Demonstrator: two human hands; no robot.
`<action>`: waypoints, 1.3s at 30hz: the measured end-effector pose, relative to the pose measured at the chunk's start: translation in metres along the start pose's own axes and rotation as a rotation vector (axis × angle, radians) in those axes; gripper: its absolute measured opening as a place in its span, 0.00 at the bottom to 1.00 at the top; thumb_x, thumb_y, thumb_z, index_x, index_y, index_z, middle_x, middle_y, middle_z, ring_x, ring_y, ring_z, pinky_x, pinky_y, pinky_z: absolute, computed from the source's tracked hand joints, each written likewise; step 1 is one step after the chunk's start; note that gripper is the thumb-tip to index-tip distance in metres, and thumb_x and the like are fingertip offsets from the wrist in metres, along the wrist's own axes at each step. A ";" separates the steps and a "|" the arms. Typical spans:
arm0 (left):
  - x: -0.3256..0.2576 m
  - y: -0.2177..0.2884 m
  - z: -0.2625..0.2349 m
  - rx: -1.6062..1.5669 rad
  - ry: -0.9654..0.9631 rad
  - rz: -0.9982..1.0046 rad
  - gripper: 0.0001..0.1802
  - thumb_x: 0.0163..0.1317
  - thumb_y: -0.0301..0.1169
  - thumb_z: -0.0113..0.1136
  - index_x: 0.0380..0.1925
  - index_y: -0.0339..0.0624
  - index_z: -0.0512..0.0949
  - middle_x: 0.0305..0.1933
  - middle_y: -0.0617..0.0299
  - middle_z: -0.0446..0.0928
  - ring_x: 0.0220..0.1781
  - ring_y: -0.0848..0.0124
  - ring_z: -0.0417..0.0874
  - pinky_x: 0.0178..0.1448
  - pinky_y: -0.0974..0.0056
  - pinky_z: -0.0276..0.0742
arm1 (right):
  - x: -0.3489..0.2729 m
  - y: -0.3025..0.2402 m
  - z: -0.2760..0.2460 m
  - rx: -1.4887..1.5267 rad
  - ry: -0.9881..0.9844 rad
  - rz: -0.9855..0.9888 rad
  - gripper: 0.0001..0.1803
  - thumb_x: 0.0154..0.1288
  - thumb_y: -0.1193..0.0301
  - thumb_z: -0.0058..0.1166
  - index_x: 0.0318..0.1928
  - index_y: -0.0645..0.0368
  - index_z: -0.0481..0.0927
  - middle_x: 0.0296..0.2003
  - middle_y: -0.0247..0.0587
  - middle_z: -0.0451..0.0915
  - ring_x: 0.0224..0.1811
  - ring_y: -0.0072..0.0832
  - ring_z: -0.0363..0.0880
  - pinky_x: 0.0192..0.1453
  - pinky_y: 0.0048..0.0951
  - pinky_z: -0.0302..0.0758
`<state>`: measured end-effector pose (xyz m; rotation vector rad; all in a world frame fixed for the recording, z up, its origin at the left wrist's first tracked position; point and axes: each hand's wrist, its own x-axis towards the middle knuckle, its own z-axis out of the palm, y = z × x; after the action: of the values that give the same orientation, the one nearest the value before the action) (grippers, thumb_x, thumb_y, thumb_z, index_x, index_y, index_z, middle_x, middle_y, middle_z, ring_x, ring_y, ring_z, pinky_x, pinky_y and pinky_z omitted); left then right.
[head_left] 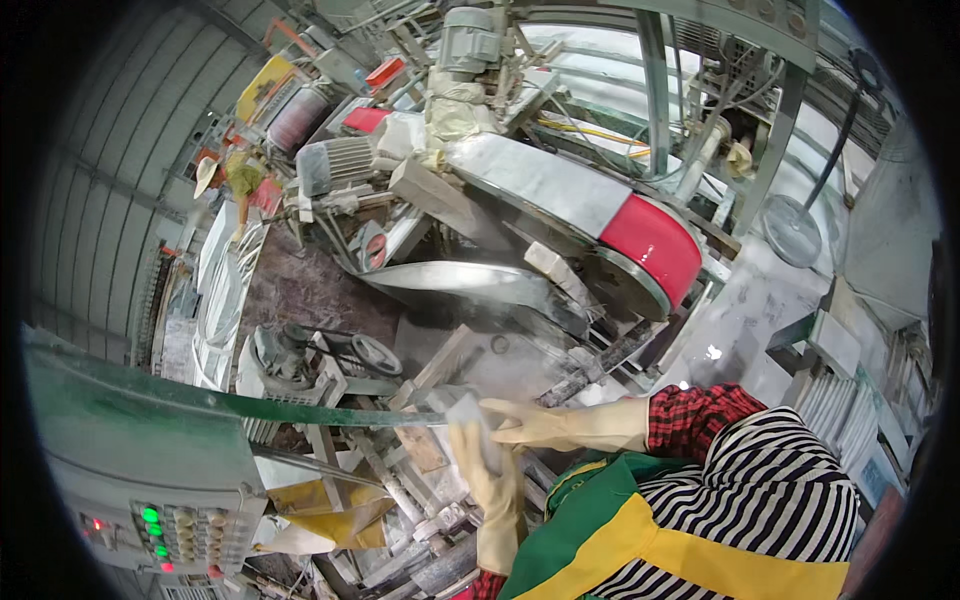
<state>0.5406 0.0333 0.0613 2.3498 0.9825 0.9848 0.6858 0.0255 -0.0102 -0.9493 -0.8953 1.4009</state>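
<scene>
My left hand (492,492), in a cream rubber glove, comes up from the lower edge with its fingers closed around a small pale block (465,412). Reaching in from the right, my right hand (545,425) wears the same kind of glove. Its fingertips press on the block's right side, close to the left fingers. The lower part of the block is covered by the gloves, and its material is hard to make out. It is held over the frame of a machine, at the tip of a long green edge (290,410).
A large machine with a red and white belt cover (650,250) stands ahead. Lower left is a control panel (180,530) with lit buttons. A motor with a pulley (375,355) sits nearer. White slabs (835,400) stand at right. Another person (245,180) works far left.
</scene>
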 end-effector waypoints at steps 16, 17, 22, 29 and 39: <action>0.005 -0.009 0.003 -0.280 -0.405 -0.637 0.30 0.66 0.32 0.61 0.68 0.42 0.66 0.76 0.50 0.56 0.76 0.59 0.60 0.77 0.60 0.55 | -0.009 -0.077 -0.292 -0.174 1.468 -0.130 0.44 0.52 0.81 0.54 0.73 0.58 0.56 0.59 0.45 0.71 0.56 0.32 0.72 0.57 0.30 0.72; -0.005 -0.015 -0.008 -0.305 -0.388 -0.709 0.31 0.67 0.33 0.60 0.68 0.43 0.64 0.77 0.52 0.54 0.76 0.59 0.59 0.77 0.61 0.55 | -0.003 -0.071 -0.303 -0.188 1.477 -0.118 0.44 0.52 0.81 0.54 0.73 0.58 0.56 0.60 0.46 0.71 0.58 0.32 0.72 0.57 0.30 0.72; -0.044 -0.051 -0.027 -0.335 -0.152 -0.933 0.30 0.67 0.31 0.59 0.69 0.41 0.64 0.74 0.54 0.62 0.74 0.61 0.62 0.74 0.58 0.59 | 0.008 -0.075 -0.311 -0.500 1.435 0.264 0.48 0.61 0.64 0.51 0.75 0.63 0.41 0.53 0.70 0.76 0.55 0.55 0.78 0.61 0.44 0.73; -0.066 -0.077 -0.042 -0.279 -0.178 -0.940 0.30 0.67 0.31 0.60 0.68 0.43 0.65 0.72 0.55 0.64 0.71 0.63 0.66 0.71 0.62 0.64 | -0.024 -0.103 -0.320 -0.851 1.261 0.533 0.46 0.59 0.57 0.54 0.70 0.70 0.51 0.42 0.61 0.82 0.46 0.50 0.83 0.50 0.47 0.76; -0.154 -0.132 -0.147 -0.100 0.199 -0.944 0.27 0.67 0.31 0.57 0.66 0.39 0.67 0.62 0.51 0.73 0.60 0.62 0.75 0.58 0.61 0.74 | -0.016 -0.061 -0.308 0.266 1.172 -0.361 0.34 0.62 0.77 0.55 0.69 0.58 0.65 0.51 0.44 0.79 0.40 0.26 0.78 0.41 0.25 0.74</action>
<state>0.2957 0.0223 0.0115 1.4055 1.8057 0.8236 0.9941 0.0093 -0.0702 -1.1046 0.0259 0.4510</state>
